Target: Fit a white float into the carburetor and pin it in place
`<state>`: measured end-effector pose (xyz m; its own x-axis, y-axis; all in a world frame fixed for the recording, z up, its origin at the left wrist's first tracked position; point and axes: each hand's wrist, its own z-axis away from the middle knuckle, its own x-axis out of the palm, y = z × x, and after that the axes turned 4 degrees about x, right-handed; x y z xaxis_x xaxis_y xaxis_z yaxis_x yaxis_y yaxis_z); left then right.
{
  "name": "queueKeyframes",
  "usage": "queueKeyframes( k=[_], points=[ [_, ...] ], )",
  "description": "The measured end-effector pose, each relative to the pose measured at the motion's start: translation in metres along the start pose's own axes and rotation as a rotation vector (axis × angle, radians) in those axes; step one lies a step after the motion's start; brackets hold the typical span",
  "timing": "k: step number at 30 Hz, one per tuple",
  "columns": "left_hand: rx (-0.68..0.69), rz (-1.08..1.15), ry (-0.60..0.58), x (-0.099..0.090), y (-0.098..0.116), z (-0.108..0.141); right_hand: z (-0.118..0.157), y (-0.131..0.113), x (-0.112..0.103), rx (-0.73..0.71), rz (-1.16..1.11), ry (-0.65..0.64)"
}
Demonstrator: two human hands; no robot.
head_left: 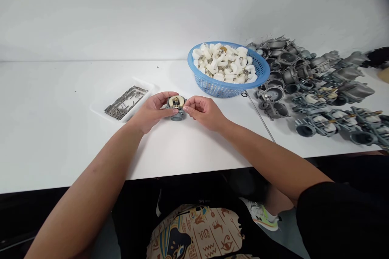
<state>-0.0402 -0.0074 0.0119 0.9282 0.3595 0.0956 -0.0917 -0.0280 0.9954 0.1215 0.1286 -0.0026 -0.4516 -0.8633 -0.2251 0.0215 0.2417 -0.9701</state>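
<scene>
A grey metal carburetor [178,117] rests on the white table with its open side up. Inside it sits a cream-coloured float [173,101] around a small brass part. My left hand [152,110] is wrapped about the carburetor's left side, fingers behind and thumb in front. At its right edge my right hand [206,113] is closed, thumb and forefinger pinched together against the float area. Whatever lies between those fingertips is too small to make out. Left of my hands, a white tray [97,107] holds many thin metal pins [127,101].
A blue plastic basket [212,87] heaped with white floats stands behind my right hand. Many carburetor bodies [288,58] are piled at the right, some with floats fitted [323,123]. A small black ring [244,94] lies by a seam in the table.
</scene>
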Motion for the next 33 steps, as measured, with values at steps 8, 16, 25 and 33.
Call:
queueKeyframes(
  k=[8, 16, 25, 33],
  points=[
    [-0.009, -0.004, 0.047, 0.0036, 0.0004, -0.0001, 0.0036, -0.0044, 0.0016, -0.018, 0.063, 0.073],
    [0.007, 0.002, 0.043, 0.004, -0.0027, -0.0011, 0.004, -0.0063, 0.0043, 0.03, 0.065, 0.128],
    [0.006, 0.022, 0.018, 0.0011, -0.0043, -0.002, 0.0041, -0.0046, 0.0076, -0.002, 0.017, 0.159],
    [-0.033, 0.062, -0.016, 0.0003, -0.0043, -0.0015, 0.0071, -0.0075, 0.007, 0.022, 0.044, 0.161]
  ],
)
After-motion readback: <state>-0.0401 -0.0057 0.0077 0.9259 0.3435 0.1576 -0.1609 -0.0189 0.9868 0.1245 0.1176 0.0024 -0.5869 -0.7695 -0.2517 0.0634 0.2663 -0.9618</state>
